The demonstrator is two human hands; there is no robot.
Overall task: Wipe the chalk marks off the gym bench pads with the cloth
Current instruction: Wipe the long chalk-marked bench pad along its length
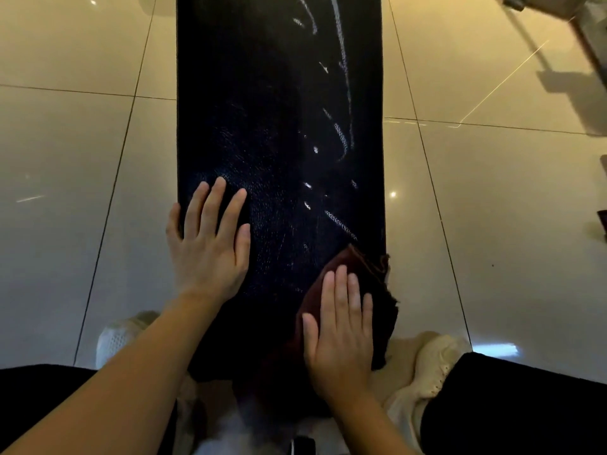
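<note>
Chalk marks [341, 139] streak the right half of the dark bench pad [262, 93] as we look down from above, standing at its near end with our white shoes [433, 366] planted on the glossy floor tiles [82, 159] either side of it. Our right hand [341, 326] lies flat, fingers straight and close together, pressing the dark red cloth [358, 267] onto the pad's near right corner; it grips nothing, only bears down on the fabric. Part of the cloth spills over the pad's right edge. Our left hand [210, 244] is spread open too, palm down on the bare pad near its left edge, holding nothing and, as we read it, steadying us.

We judge the job well short of finished. Just ahead of the cloth a short white stroke runs diagonally, and beyond it dabs and longer lines climb the right side all the way to the far end of the pad. The left and middle of the pad carry only a faint, fine haze of pale flecks, which may be smeared residue, though we cannot tell. The near strip around our hands looks dark and free of bold marks.

What is left, by our reckoning, is the whole run of bright streaks up the right side, plus a pass over the haze.
</note>
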